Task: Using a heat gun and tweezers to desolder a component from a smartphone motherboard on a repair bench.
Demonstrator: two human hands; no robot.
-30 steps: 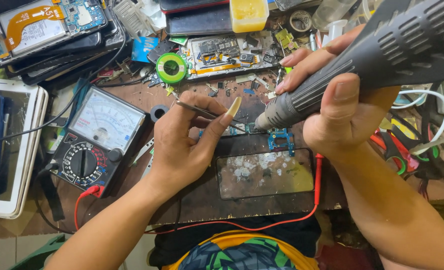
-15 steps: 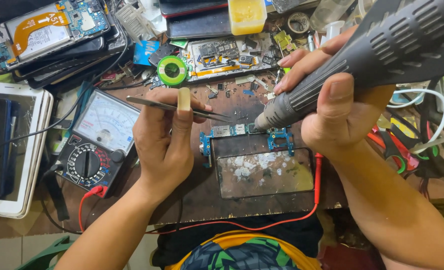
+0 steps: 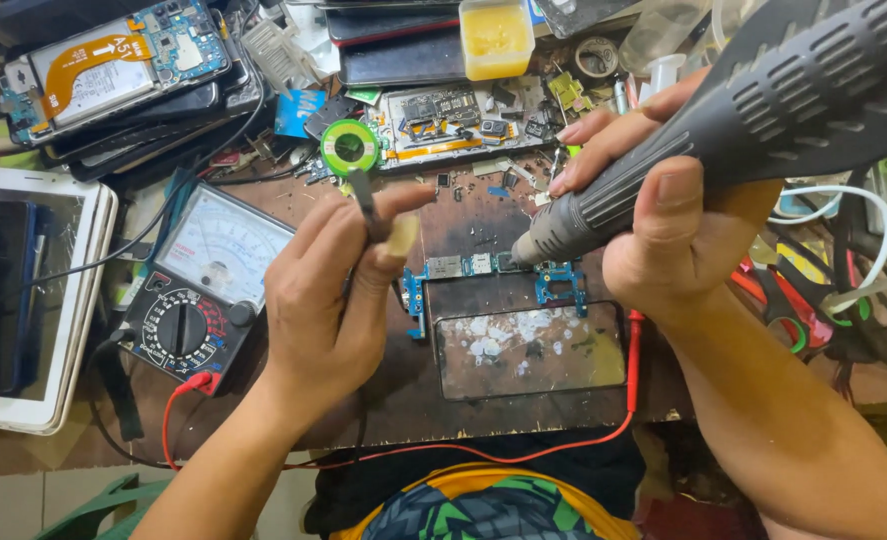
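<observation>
A scorched, stained wooden workbench point(image 3: 483, 215) is crowded edge to edge with clutter. Pale floor tiles point(image 3: 23, 495) are seen below its near edge. The scene is lit evenly and brightly.

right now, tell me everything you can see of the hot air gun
The hot air gun is a dark grey, plastic-looking tool with a ribbed barrel and rows of slots along its wider body. It tapers to a round metal nozzle. The right hand grips it, thumb on top. It slants down from upper right to lower left, its tip right over the small circuit board clamped in a blue holder; contact cannot be told.
</observation>
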